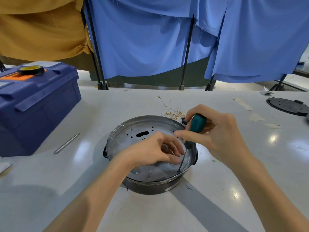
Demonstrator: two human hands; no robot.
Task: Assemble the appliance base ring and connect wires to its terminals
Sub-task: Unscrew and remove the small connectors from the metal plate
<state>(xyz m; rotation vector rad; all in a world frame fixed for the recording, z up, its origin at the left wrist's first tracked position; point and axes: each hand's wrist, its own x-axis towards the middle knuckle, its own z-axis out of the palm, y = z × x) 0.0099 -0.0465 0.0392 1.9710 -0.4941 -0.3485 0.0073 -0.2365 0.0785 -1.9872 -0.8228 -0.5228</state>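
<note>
Head view: the base ring [151, 187] sits mid-tabletop [117, 104], towards the front edge, its perforated metal plate facing up. The right hand [217, 134] grips a teal-handled screwdriver [196, 126], fingers wrapped round the handle, tip set on the plate by its near-right rim. The left hand [153, 148] rests on the plate, fingers curled just beside the shaft; whether they pinch anything cannot be told. Wires [172, 113] lie just behind the ring. A toolbox [38, 106] stands at the left edge.
</note>
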